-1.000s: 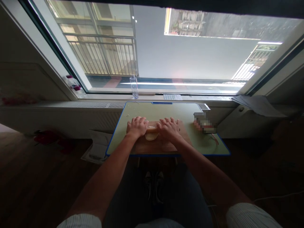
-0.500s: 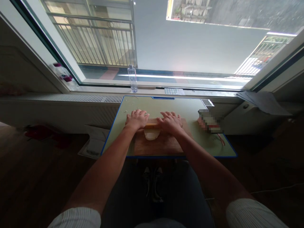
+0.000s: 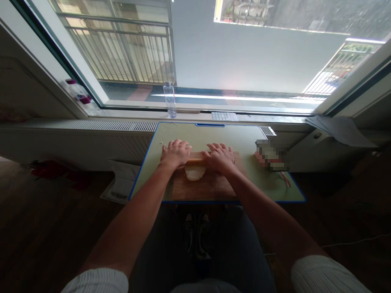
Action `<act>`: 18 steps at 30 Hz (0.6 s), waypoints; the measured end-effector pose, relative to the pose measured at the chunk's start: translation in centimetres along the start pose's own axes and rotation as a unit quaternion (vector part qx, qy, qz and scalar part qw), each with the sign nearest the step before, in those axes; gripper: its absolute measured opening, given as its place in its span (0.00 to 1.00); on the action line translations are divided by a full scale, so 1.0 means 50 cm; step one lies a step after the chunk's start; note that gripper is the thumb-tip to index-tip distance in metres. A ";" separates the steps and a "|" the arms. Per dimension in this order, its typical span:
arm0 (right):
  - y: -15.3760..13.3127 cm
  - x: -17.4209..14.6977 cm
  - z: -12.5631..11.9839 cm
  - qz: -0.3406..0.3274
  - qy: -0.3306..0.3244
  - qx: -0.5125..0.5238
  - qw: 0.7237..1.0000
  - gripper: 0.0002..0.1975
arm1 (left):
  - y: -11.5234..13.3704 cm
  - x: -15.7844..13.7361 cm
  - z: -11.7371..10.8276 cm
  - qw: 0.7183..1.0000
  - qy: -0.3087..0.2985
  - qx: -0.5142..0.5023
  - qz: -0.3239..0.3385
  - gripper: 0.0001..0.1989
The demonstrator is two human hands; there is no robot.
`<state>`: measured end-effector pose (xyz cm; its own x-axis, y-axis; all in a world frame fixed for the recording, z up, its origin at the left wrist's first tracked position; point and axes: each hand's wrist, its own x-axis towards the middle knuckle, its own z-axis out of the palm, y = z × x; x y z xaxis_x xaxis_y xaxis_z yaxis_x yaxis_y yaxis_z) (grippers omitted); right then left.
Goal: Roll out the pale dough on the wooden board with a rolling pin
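A wooden rolling pin (image 3: 195,162) lies crosswise over a pale, flattened piece of dough (image 3: 194,174) on a brown wooden board (image 3: 204,189). My left hand (image 3: 176,153) rests palm down on the pin's left end, its fingers stretched forward past it. On the right end lies my right hand (image 3: 219,156), also flat, with the fingers spread. Both palms cover the pin's ends, so only its middle shows. The dough's near edge sticks out between my hands, toward me; its far part is hidden.
The board sits on a green, blue-edged tabletop (image 3: 244,140). A pixelated object (image 3: 271,156) lies at its right side. On the windowsill stand a clear bottle (image 3: 170,101) and, farther left, one with a purple cap (image 3: 78,93). Small pale scraps lie at the upper left.
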<state>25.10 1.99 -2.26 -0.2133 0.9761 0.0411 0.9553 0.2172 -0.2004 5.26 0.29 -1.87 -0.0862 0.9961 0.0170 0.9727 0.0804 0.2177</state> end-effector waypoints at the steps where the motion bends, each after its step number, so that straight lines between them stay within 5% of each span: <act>1: 0.000 -0.004 0.001 -0.001 0.005 -0.003 1.000 0.30 | 0.001 -0.005 0.000 1.000 0.003 0.000 0.000 0.26; 18: -0.001 -0.096 0.012 -0.040 0.104 -0.038 0.993 0.23 | 0.018 -0.089 0.001 0.999 0.042 0.027 0.009 0.24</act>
<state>25.97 -2.72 -3.02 -0.2508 0.9335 0.2562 0.9510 0.2870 -0.1147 6.51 -4.06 -1.78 -0.0844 0.9911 0.1029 0.9841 0.0667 0.1646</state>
